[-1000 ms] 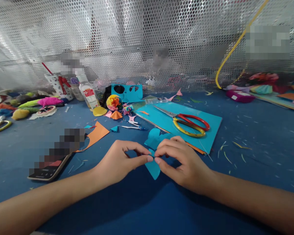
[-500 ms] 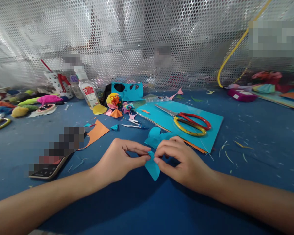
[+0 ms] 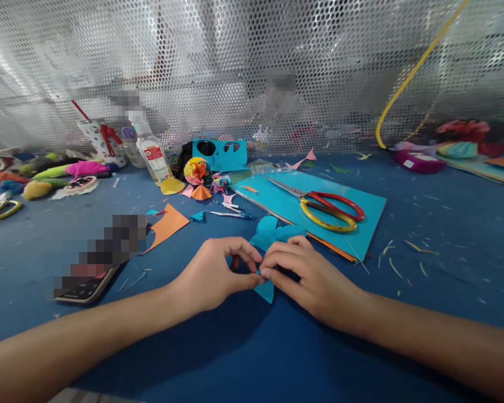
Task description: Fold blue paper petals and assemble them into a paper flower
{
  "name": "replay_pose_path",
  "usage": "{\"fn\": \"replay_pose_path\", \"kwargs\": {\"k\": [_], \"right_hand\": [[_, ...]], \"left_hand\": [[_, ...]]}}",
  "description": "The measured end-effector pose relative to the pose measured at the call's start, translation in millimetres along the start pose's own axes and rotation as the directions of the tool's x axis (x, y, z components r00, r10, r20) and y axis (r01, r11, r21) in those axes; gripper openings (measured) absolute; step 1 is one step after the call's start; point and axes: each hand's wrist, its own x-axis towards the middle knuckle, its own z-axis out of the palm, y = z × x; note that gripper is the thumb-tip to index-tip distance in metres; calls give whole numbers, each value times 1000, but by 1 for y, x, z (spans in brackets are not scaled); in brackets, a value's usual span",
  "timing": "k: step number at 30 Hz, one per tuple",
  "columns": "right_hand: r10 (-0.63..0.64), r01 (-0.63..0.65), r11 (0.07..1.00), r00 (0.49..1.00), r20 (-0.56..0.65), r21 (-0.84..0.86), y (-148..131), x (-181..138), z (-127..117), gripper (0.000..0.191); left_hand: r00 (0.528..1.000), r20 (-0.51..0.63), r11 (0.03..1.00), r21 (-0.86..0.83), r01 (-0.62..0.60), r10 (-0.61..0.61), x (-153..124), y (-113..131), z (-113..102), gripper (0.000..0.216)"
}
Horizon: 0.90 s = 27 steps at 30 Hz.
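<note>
Between my hands is a small piece of blue paper (image 3: 265,291), its pointed end hanging below my fingers. My left hand (image 3: 218,272) pinches its upper edge from the left. From the right, my right hand (image 3: 308,274) grips the same edge, thumb and fingertips pressed together, and the fingertips of both hands meet there. The top of the piece is mostly hidden by my fingers and looks tightly curled. Just behind my right fingers lie more blue paper petals (image 3: 266,230) on the table.
Red-and-yellow scissors (image 3: 331,210) rest on a stack of blue sheets (image 3: 369,221). To the left lie a phone (image 3: 101,266) and an orange paper scrap (image 3: 168,226). Behind stand a glue bottle (image 3: 153,157) and a patterned cup (image 3: 96,143). Tweezers (image 3: 229,214) lie near the middle.
My fingertips have come closer together on the blue paper, and its upper edge is now more covered and curled. Less of the piece shows below my hands. The view has shifted slightly.
</note>
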Motion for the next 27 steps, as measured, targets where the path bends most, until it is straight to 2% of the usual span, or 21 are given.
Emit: {"fn": "replay_pose_path", "kwargs": {"k": [5,12,27], "right_hand": [[81,-81,997,997,-2,-16,3,1,1,9],[67,-67,996,998,0,-52,8,3,1,7],[98,-97,995,994,38,-38,5,4,1,10]], "left_hand": [[999,33,999,-40,22,-21,5,-4,0,16],[994,99,997,-50,60,-55,6,-3,-3,12],[999,49,1000,-5,-17,17,8,-9,3,18]]}}
